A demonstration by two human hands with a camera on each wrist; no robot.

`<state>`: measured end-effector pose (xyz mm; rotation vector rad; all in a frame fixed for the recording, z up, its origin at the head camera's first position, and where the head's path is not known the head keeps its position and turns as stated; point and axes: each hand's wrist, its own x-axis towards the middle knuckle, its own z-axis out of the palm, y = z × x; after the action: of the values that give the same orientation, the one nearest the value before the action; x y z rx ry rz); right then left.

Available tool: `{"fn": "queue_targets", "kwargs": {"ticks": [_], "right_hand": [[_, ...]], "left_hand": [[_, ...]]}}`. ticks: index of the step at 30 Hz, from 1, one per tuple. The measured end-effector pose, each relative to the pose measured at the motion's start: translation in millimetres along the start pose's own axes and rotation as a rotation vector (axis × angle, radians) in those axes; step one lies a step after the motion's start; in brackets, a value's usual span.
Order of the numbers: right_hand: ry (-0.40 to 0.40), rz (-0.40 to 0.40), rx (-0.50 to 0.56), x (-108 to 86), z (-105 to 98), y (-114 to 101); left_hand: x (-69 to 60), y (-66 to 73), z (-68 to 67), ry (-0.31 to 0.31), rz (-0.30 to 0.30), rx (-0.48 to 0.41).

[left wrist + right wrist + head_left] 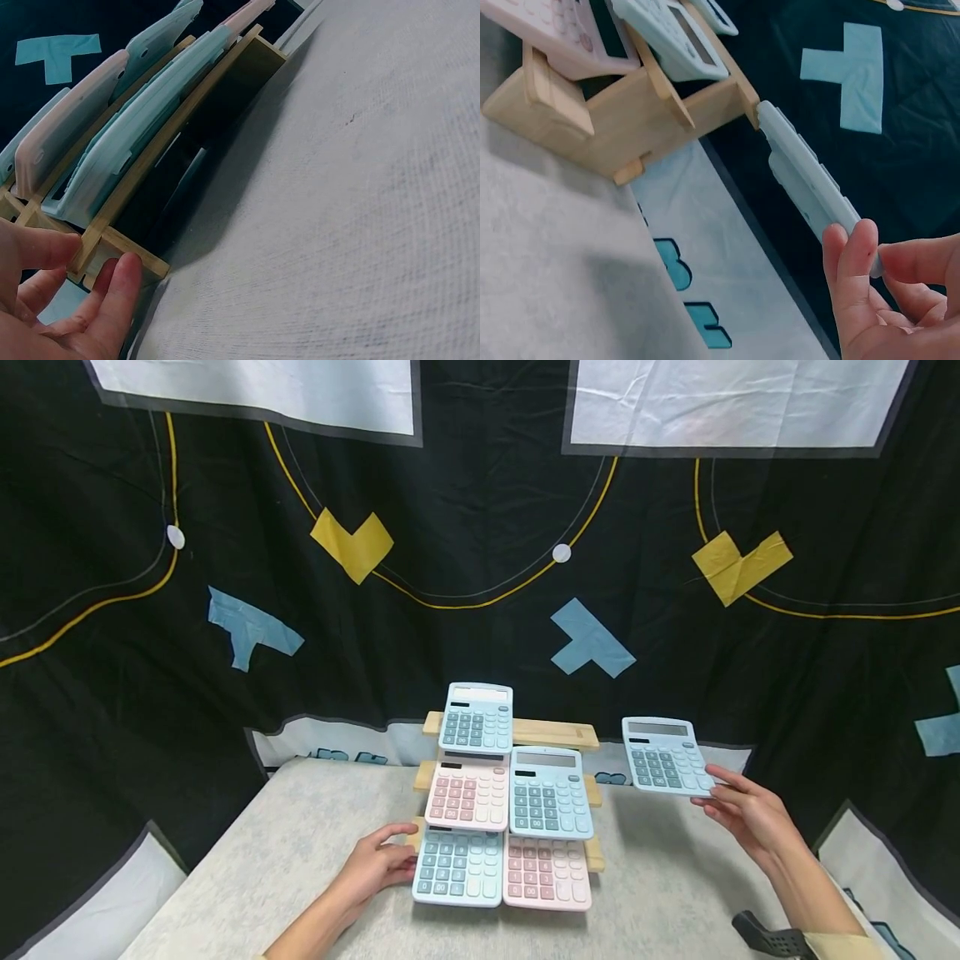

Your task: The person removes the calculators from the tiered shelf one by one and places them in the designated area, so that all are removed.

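A tiered wooden display rack stands on the table, bearing several calculators. On its front tier a blue calculator sits left of a pink calculator. The middle tier has a pink one at left and a blue one at right. Another blue one leans at the top left; bare wood shows beside it. My left hand pinches the rack's left front end between thumb and fingers. My right hand holds a blue calculator by its lower right corner, in the air right of the rack.
The pale tabletop extends on both sides of the rack. Behind it hangs a black cloth with blue and yellow tape pieces. A dark strap is on the right wrist.
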<state>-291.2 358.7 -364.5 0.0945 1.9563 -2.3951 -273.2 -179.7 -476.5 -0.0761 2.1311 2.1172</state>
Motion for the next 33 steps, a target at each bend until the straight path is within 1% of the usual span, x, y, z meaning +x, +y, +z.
{"fn": "queue_targets", "kwargs": {"ticks": [7,12,16,24,30,33], "right_hand": [[0.014,0.034,0.047,-0.6,-15.2,3.6],[0.023,0.037,0.066,-0.4,-26.4,8.0],[0.037,0.068,0.075,0.1,-35.2,11.6],[0.069,0.125,0.092,1.8,-46.6,19.2],[0.076,0.137,0.098,5.0,-53.9,23.6],[0.091,0.138,0.095,6.9,-58.2,25.9]], "left_hand": [[-3.5,2.9,0.6,0.005,-0.002,0.002],[-3.7,4.0,-0.4,-0.003,0.003,0.011],[-4.2,4.1,-0.3,-0.010,0.000,0.013],[-2.8,1.4,0.8,0.002,0.009,0.010],[-1.9,-1.4,0.3,0.002,0.008,0.004],[-1.7,-1.8,0.0,0.002,0.010,0.004]]}}
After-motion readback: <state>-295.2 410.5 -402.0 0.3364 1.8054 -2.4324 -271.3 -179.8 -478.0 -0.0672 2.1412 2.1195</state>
